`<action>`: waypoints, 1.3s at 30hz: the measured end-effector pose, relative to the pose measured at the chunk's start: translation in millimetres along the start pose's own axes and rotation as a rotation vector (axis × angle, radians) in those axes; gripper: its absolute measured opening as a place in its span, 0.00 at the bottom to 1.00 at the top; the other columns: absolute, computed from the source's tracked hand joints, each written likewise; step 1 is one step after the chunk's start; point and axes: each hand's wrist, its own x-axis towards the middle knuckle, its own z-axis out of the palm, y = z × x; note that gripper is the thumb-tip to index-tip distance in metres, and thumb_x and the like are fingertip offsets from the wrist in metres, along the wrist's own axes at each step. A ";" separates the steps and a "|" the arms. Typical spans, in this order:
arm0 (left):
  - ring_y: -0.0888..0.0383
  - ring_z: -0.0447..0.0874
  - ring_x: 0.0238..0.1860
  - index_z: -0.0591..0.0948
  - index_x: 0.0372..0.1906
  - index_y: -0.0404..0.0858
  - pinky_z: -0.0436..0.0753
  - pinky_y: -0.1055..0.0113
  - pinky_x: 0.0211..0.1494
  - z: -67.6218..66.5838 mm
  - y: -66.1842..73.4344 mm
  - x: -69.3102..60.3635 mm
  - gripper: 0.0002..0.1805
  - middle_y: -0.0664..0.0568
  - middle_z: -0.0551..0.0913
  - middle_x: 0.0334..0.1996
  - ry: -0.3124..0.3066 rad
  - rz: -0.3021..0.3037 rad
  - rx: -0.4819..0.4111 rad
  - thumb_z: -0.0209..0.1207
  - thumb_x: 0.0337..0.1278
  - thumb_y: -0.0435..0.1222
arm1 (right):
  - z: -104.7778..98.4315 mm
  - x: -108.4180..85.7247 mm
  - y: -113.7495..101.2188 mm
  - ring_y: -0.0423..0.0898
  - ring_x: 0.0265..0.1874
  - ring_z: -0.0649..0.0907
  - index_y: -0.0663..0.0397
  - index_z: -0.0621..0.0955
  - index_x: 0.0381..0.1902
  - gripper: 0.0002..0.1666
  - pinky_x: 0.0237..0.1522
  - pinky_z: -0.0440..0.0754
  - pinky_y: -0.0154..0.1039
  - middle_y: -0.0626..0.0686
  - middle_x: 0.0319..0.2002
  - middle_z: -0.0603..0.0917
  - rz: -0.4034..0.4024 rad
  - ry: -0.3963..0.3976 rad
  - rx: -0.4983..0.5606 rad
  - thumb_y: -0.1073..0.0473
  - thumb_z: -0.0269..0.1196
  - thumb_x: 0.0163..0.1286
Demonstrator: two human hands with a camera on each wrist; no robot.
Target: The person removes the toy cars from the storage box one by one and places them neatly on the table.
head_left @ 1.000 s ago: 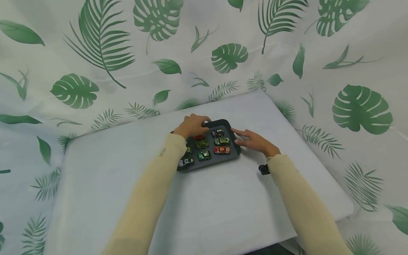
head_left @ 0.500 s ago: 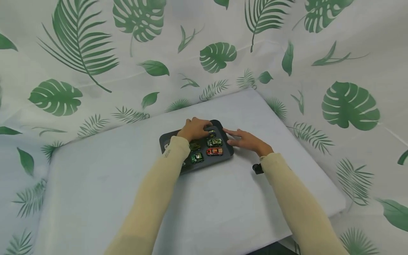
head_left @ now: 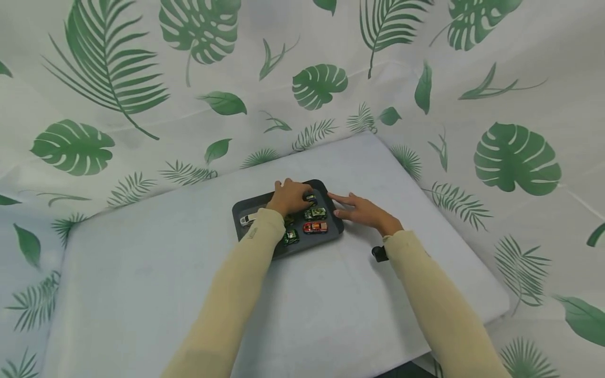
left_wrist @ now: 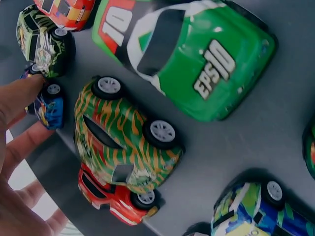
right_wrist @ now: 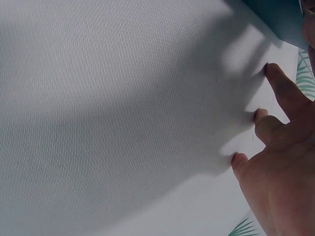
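A dark grey tray [head_left: 326,239] on the table holds several toy cars. My left hand [head_left: 288,198] reaches over it to the far right corner. There its thumb and fingers pinch a small blue toy car [left_wrist: 53,112], partly hidden by the thumb [left_wrist: 19,96]. Close to it lie a camouflage toy car [head_left: 315,213] and an orange-red toy car [head_left: 315,227]. A green toy car [left_wrist: 211,59] and an orange-striped one [left_wrist: 123,132] show large in the left wrist view. My right hand [head_left: 364,211] touches the tray's right side with extended fingers; its other fingertips rest on the tabletop.
The white table [head_left: 165,273] stands against a pale curtain [head_left: 264,79] printed with green leaves. A white toy car [head_left: 248,219] sits toward the tray's left end. A black wrist device [head_left: 379,254] is on the right wrist.
My left hand has moved right across the tray, from near the red car to the blue one. My right hand stays at the tray's side. The head view has shifted slightly.
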 end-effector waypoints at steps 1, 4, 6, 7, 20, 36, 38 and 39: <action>0.42 0.73 0.68 0.82 0.71 0.50 0.58 0.32 0.75 0.9 0.9 0.2 0.23 0.53 0.83 0.67 0.000 0.001 0.007 0.65 0.77 0.47 | 0.5 -0.2 0.1 0.66 0.84 0.43 0.36 0.62 0.86 0.39 0.77 0.45 0.73 0.64 0.85 0.54 0.001 0.000 -0.002 0.45 0.60 0.83; 0.41 0.72 0.69 0.82 0.71 0.50 0.58 0.30 0.75 2.1 3.8 0.0 0.23 0.52 0.83 0.68 -0.001 0.008 0.028 0.65 0.76 0.47 | 1.5 -1.7 0.5 0.66 0.84 0.44 0.36 0.62 0.86 0.39 0.77 0.46 0.73 0.64 0.85 0.54 -0.001 0.003 -0.005 0.46 0.60 0.83; 0.41 0.72 0.69 0.82 0.71 0.51 0.58 0.30 0.75 2.8 4.5 -0.1 0.24 0.52 0.83 0.68 -0.005 0.002 0.050 0.66 0.76 0.47 | 2.3 -2.3 0.4 0.66 0.84 0.44 0.36 0.63 0.86 0.39 0.77 0.46 0.73 0.64 0.85 0.54 -0.003 0.004 -0.004 0.46 0.61 0.83; 0.41 0.71 0.70 0.82 0.71 0.51 0.57 0.30 0.75 3.2 4.3 0.0 0.24 0.52 0.82 0.68 -0.007 -0.004 0.058 0.66 0.76 0.47 | 3.2 -2.2 0.3 0.66 0.84 0.44 0.36 0.63 0.86 0.39 0.77 0.46 0.73 0.63 0.84 0.55 -0.006 0.004 -0.005 0.46 0.61 0.83; 0.41 0.68 0.69 0.82 0.71 0.53 0.56 0.28 0.73 -2.4 -9.5 -9.9 0.24 0.54 0.84 0.66 0.006 -0.024 0.072 0.66 0.75 0.48 | 14.4 4.4 -10.0 0.66 0.84 0.43 0.36 0.61 0.87 0.40 0.76 0.45 0.74 0.64 0.85 0.53 -0.022 -0.015 -0.017 0.44 0.59 0.84; 0.39 0.65 0.70 0.83 0.70 0.49 0.52 0.29 0.73 -63.0 -36.9 -40.8 0.23 0.49 0.87 0.55 0.105 0.036 -0.031 0.64 0.77 0.47 | 3.8 5.0 -4.3 0.67 0.84 0.42 0.39 0.59 0.87 0.40 0.77 0.45 0.73 0.65 0.85 0.52 -0.027 -0.021 -0.040 0.45 0.58 0.85; 0.39 0.65 0.71 0.83 0.70 0.48 0.52 0.28 0.73 -69.4 -41.5 -47.7 0.23 0.49 0.87 0.55 0.112 0.044 -0.032 0.65 0.77 0.46 | 2.4 3.8 -2.1 0.68 0.84 0.42 0.40 0.59 0.87 0.40 0.76 0.44 0.74 0.65 0.85 0.52 -0.030 -0.020 -0.041 0.46 0.58 0.85; 0.38 0.65 0.70 0.83 0.70 0.48 0.53 0.28 0.73 -71.8 -44.2 -50.9 0.22 0.49 0.87 0.55 0.116 0.047 -0.032 0.65 0.76 0.46 | 1.9 3.1 -0.9 0.68 0.84 0.42 0.40 0.59 0.87 0.40 0.76 0.44 0.74 0.65 0.85 0.53 -0.032 -0.019 -0.043 0.45 0.58 0.85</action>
